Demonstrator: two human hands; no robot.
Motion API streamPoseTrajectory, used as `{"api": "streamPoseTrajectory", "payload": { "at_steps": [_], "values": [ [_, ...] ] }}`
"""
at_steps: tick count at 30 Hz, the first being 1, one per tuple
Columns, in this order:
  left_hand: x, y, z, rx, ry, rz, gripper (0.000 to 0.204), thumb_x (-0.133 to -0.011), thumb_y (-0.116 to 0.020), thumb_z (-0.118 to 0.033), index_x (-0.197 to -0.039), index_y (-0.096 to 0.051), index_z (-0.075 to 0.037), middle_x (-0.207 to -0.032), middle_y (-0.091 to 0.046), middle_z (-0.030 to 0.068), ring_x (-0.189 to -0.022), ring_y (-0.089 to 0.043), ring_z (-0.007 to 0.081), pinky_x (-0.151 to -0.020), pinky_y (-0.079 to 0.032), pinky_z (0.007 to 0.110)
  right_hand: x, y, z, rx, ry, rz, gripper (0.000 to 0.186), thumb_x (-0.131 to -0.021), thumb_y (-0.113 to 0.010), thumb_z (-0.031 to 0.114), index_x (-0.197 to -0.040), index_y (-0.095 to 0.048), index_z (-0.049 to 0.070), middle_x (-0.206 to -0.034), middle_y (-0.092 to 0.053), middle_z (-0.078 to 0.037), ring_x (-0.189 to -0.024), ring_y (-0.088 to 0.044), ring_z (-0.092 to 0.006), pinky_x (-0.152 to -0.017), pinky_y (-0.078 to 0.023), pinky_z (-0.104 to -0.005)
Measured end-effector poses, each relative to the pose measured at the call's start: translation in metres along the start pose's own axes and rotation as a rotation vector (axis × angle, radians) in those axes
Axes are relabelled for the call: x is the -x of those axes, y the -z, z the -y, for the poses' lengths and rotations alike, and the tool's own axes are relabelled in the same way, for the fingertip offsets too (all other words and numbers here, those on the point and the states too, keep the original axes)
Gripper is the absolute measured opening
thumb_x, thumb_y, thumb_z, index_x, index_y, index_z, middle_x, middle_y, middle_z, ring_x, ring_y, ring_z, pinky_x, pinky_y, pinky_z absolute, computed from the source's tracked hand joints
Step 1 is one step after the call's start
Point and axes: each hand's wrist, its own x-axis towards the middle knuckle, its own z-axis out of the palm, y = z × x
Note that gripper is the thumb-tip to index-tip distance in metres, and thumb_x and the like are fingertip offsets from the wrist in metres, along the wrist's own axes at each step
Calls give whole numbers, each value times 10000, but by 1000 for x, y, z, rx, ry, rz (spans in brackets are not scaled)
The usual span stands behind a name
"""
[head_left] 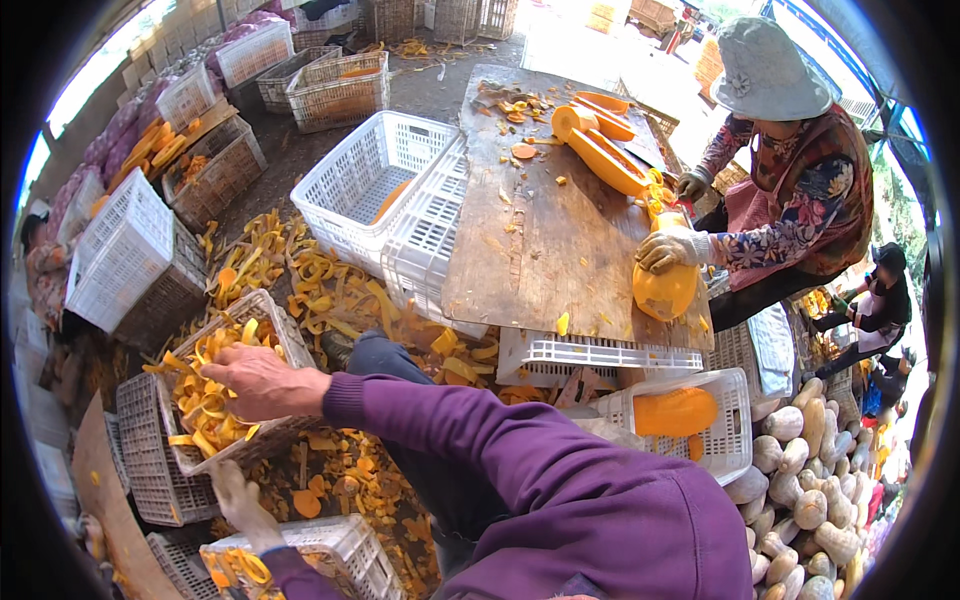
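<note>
My right hand [262, 380], bare below a purple cuff, rests on the pumpkin peels [205, 405] heaped in a tilted plastic crate [292, 335]. Its fingers are spread over the peels, and the fingertips partly sink among them. My left hand [243, 503], in a pale glove, is stretched out beside the near corner of that crate, fingers extended. Whether it touches the rim I cannot make out. Under the peel crate stands another crate [160, 470], its grey side showing. A white crate [345, 555] with some peels is just below my left hand.
A co-worker [800, 180] at the wooden board [520, 240] holds a peeled pumpkin [665, 290]. Cut pumpkin pieces [605, 160] lie farther along it. Peels [320, 290] litter the floor. A white crate [375, 150] stands left of the board; whole pumpkins [810, 500] are piled at right.
</note>
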Motion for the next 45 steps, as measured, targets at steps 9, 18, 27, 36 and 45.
{"api": "streamPoseTrajectory", "payload": {
  "at_steps": [9, 18, 27, 36, 45],
  "values": [
    [224, 1, 157, -543, 95, 350, 508, -809, -756, 182, -1301, -722, 62, -1221, -734, 167, -1055, -696, 260, -882, -624, 374, 92, 6, -30, -66, -129, -282, 512, -747, -741, -79, -1246, -648, -22, -1102, -636, -229, -1034, -664, -466, -841, -559, -513],
    [213, 15, 199, -649, 114, 349, 562, -777, -743, 115, -1333, -695, 56, -1139, -724, 150, -986, -687, 244, -845, -601, 363, 89, -1, -27, -123, -164, -212, 535, -762, -701, -105, -1290, -657, -30, -1122, -638, -275, -1083, -648, -499, -881, -552, -529],
    [231, 59, 223, -670, 142, 306, 624, -744, -730, 48, -1365, -668, 51, -1057, -714, 133, -916, -679, 228, -809, -578, 353, 80, -4, -29, -42, -203, -86, 404, -778, -712, -80, -1182, -710, -62, -1071, -669, -294, -1056, -668, -496, -885, -558, -528],
    [235, 81, 235, -511, 222, 318, 655, -733, -788, 50, -1376, -662, 51, -1046, -718, 97, -912, -672, 210, -837, -561, 336, 82, -18, -25, -49, -158, -174, 248, -767, -728, -27, -1012, -714, -65, -968, -691, -276, -948, -702, -480, -816, -584, -518],
    [252, 70, 209, -410, 398, 278, 460, -908, -745, -8, -1354, -674, 82, -1119, -744, 133, -969, -689, 208, -895, -557, 334, 88, -15, -10, -39, -70, -124, 156, -758, -679, 8, -901, -717, -38, -914, -696, -261, -923, -709, -453, -795, -568, -535]
  ]
}}
